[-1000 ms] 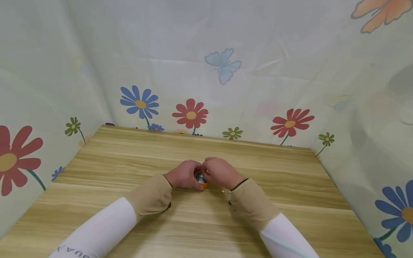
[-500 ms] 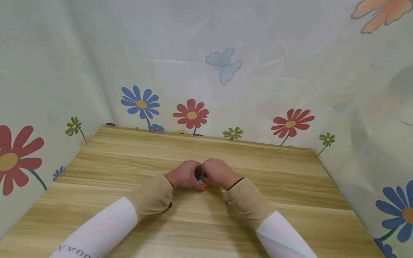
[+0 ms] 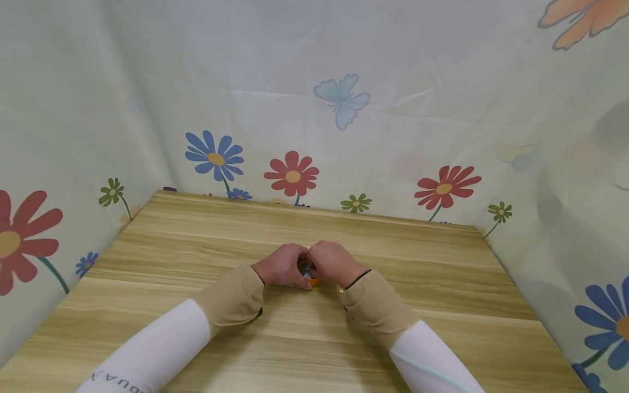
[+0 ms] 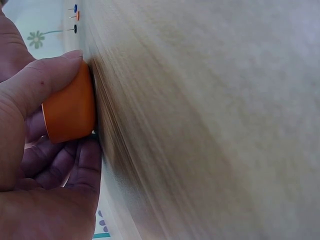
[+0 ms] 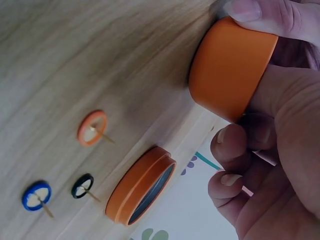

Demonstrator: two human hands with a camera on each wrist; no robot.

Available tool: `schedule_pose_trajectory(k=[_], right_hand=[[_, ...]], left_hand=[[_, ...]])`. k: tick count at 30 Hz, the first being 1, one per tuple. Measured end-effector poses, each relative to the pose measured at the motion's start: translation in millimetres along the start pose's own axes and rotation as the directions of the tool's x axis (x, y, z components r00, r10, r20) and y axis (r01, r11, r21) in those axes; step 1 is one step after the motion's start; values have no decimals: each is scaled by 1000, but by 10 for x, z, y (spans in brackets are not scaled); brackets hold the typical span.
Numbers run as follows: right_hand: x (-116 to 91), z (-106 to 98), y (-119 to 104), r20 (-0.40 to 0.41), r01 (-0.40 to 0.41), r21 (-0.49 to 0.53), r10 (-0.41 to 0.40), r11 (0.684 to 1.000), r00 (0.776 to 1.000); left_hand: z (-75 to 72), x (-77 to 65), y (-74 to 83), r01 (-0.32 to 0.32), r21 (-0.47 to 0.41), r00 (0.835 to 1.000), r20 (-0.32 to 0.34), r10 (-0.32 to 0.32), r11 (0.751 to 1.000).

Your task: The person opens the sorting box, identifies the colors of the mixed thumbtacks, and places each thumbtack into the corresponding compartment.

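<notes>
A small round orange tin (image 5: 227, 70) with a silvery inside stands on the table. My left hand (image 3: 281, 266) grips it round the side, its thumb (image 4: 50, 75) along the wall and its fingers curled at the far side. My right hand (image 3: 336, 263) is at the tin's mouth, with a digit reaching inside. Its other fingers (image 5: 230, 142) are curled outside; the tips inside are hidden, so whether they pinch anything does not show. Beside the right hand lie three thumbtacks, points up: an orange-rimmed one (image 5: 92, 128), a black one (image 5: 82, 186) and a blue one (image 5: 36, 195).
An orange lid (image 5: 142, 185), dark inside, lies on the wooden table (image 3: 206, 229) near the thumbtacks; the right hand and sleeve hide it from the head view. Cloth walls (image 3: 245, 65) printed with flowers close off the back and both sides.
My right hand and forearm have shifted slightly left, and the sleeve now covers one of two thumbtacks seen earlier in the head view. The left hand keeps its grip on the tin.
</notes>
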State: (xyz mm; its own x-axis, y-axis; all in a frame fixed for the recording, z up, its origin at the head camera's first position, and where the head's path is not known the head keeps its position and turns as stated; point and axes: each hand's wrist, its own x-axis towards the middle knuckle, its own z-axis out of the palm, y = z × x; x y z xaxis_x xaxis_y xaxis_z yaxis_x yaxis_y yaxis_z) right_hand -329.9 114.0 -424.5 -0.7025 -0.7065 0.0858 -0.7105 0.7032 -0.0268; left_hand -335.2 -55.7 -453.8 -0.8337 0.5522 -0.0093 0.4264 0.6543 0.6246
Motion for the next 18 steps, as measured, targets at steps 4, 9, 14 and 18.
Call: schedule_pose_trajectory(k=[4,9,14,18], right_hand=[[12,-5,0,14,-15,-10,15,1000,1000],[-1,-53,-5,27,-25,11,25,1000,999],[-47,-114,-1,-5,20,74,-20,997,1000],[-134,-141,38,-58,51,132,-44,990,997]], left_hand=[[3,11,-7,-9,-4,1000,2,9,1000],[6,20,-7,-25,-6,1000,2,25,1000],[2,16,-22,-39,-19,999,3,39,999],[-1,13,-20,-37,-35,999,7,38,999]])
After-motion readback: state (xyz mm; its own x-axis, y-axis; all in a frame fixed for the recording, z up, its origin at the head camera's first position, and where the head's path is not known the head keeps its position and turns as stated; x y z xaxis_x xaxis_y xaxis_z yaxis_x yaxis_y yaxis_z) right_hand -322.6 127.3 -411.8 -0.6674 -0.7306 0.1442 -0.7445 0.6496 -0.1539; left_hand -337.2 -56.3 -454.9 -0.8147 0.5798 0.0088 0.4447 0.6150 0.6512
